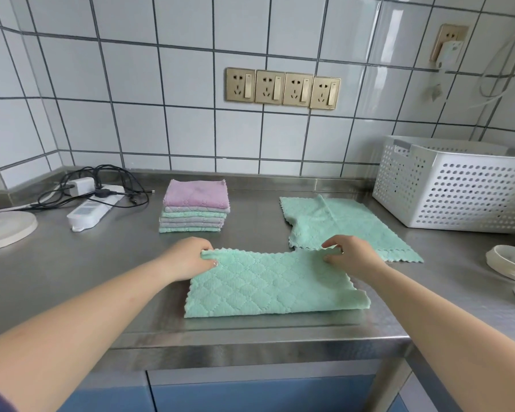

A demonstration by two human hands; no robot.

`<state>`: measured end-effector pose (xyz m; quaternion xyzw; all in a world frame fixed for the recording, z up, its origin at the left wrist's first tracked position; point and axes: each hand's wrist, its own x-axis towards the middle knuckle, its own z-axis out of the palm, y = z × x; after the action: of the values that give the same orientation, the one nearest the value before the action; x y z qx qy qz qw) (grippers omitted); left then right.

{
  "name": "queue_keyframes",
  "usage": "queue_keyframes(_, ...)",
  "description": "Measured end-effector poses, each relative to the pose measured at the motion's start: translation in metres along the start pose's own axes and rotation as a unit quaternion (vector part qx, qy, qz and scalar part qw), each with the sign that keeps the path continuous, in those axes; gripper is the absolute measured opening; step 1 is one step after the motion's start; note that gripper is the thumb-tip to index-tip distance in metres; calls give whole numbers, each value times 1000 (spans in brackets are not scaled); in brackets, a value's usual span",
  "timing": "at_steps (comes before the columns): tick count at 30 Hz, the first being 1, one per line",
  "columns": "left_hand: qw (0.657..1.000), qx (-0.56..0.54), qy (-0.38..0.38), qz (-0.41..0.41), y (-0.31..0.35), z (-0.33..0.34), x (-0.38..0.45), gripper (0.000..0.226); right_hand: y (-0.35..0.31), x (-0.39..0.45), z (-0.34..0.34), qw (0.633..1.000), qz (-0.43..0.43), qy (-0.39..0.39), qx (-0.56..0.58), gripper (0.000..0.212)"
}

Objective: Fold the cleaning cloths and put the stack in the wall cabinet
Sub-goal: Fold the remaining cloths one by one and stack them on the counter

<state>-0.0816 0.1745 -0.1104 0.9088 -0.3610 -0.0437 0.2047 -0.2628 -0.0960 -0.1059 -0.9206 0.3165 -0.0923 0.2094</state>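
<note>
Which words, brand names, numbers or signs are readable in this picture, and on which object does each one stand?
None can be read.
Wall sockets: no print visible, only plug holes and switches.
White basket: a grey tab at its rim, with no legible text.
Power strip: faint marks, too blurred to read.
White charger: no readable print.
Green cloth and folded stack: no labels visible.

A home kitchen. White tiled wall (131,84) with a row of switched sockets (283,88) above a stainless-steel tabletop (72,278). Stacked plates (507,261) at right.
</note>
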Motion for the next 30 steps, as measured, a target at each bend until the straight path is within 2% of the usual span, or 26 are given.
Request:
queue_keyframes(3,1000,-4,-1,-19,-1,6,4,22,-2,3,1,1000,2,11,-4,31)
queue_keyframes(6,998,27,59,-18,1,8,3,40,-7,1,0,999,-6,52,-15,33)
queue_keyframes(9,988,69,122,63,22,15,-7,42,-25,-11,5,992,-71,92,-54,35)
queue_keyframes(12,983,87,68,144,55,33,-17,47,-59,-29,28,985,-156,36,-70,40)
queue_keyframes(14,985,102,4,139,70,48,-21,49,-75,-40,50,979,-171,-28,-102,45)
queue_keyframes(17,985,131,-41,101,71,62,-25,53,-74,-48,71,974,-161,-56,-148,49)
queue_keyframes(23,985,158,-67,31,49,54,-24,73,-48,-43,58,972,-102,-73,-200,71)
queue_keyframes(30,988,135,-77,-9,29,41,-25,77,-13,-38,40,972,-39,-81,-216,77)
